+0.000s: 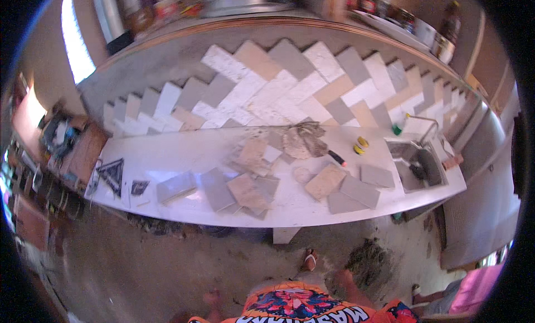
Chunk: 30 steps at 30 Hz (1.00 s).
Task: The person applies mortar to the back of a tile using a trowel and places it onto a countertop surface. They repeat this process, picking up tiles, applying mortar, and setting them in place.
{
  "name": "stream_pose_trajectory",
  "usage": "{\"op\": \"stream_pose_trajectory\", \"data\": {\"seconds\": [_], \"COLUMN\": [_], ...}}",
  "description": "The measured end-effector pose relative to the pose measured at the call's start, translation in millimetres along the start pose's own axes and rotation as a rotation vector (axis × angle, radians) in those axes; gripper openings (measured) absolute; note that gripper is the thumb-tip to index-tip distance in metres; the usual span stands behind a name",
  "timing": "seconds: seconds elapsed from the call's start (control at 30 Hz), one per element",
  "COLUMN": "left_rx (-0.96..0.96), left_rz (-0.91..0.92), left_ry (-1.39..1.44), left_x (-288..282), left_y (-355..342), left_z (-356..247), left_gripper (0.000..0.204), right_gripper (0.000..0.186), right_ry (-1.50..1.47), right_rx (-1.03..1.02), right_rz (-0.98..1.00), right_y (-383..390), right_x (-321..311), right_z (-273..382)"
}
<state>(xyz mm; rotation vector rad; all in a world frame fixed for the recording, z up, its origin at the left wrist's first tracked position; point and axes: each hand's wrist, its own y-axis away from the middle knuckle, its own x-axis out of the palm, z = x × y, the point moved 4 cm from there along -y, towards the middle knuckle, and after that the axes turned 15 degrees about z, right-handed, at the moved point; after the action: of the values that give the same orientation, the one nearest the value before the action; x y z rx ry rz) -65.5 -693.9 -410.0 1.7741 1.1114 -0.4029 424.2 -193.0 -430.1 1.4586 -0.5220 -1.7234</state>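
Note:
My left hand hangs low, left of my orange printed shirt, smeared by motion. My right hand hangs on the other side, also blurred, so its fingers do not show clearly. Both are apart from the white countertop ahead. Loose tiles lie on it in stacks: grey and beige tiles near the middle front, more tiles to the right. A crumpled dirty cloth rests behind them, beside a dark-handled tool and a yellow roll-like item.
Tiles in a herringbone pattern cover part of the back wall. A sink with a faucet is at right. A black triangular square lies at left. Another person's pink garment shows at lower right. A shelf holds bottles and pots.

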Motion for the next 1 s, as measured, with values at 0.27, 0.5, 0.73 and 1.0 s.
{"op": "stream_pose_trajectory", "data": {"seconds": [0.27,0.5,0.73,1.0], "left_rx": [0.010,0.111,0.210,0.409], "left_rz": [0.312,0.208,0.271,0.299], "left_ry": [-0.638,-0.369,-0.459,-0.445], "left_x": [-39.0,-39.3,-22.5,9.3], "left_y": [2.9,37.1,24.3,91.1], "left_z": [98.7,-37.6,-56.2,-56.0], "left_gripper": [0.071,0.067,0.055,0.057], "right_gripper": [0.036,0.033,0.025,0.026], "right_ry": [0.135,0.003,-0.359,-0.093], "right_rx": [0.059,-0.061,-0.211,0.097], "right_rz": [0.149,-0.299,-0.676,-0.071], "right_y": [94.9,71.8,115.2,176.8], "right_x": [101.7,39.0,15.9,197.3], "right_z": [19.8,29.5,46.6,-110.1]}}
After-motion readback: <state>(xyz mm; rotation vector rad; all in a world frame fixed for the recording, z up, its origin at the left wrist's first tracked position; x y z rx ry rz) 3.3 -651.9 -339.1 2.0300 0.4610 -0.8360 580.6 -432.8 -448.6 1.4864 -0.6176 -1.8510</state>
